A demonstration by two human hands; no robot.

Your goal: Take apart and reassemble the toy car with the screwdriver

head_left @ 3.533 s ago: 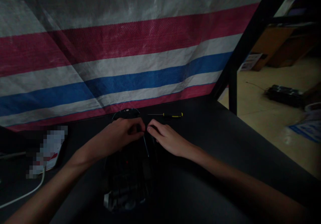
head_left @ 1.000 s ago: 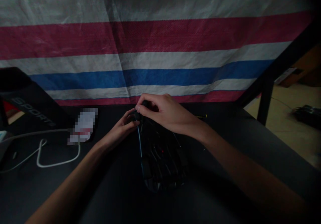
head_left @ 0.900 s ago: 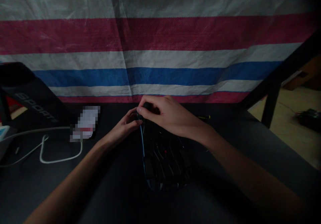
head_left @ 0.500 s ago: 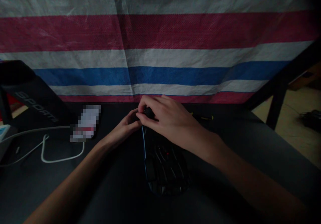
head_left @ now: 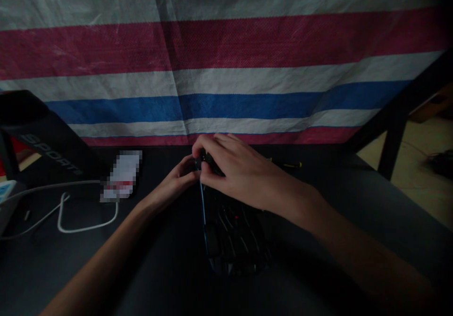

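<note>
A black opened device [head_left: 233, 233], with dark ribs, a blue edge line and a small red dot inside, lies on the dark table [head_left: 336, 221] in front of me. My right hand [head_left: 235, 172] is curled over its far end, fingers pinched on a small dark part there. My left hand [head_left: 177, 181] meets it from the left, fingers closed against the same spot. What the fingertips hold is too dark to name.
A yellow-handled screwdriver [head_left: 292, 165] lies beyond my right hand. On the left lie a white cable loop [head_left: 87, 221], a blurred white card [head_left: 122, 174] and a dark angled stand [head_left: 42, 141]. A striped tarp [head_left: 226, 70] hangs behind; a black frame post [head_left: 389, 151] stands right.
Over the last second my right hand shifted slightly lower over the device's far end and the fingers tightened. Earlier, the view turned left and the hands were at the device's near-top edge.
</note>
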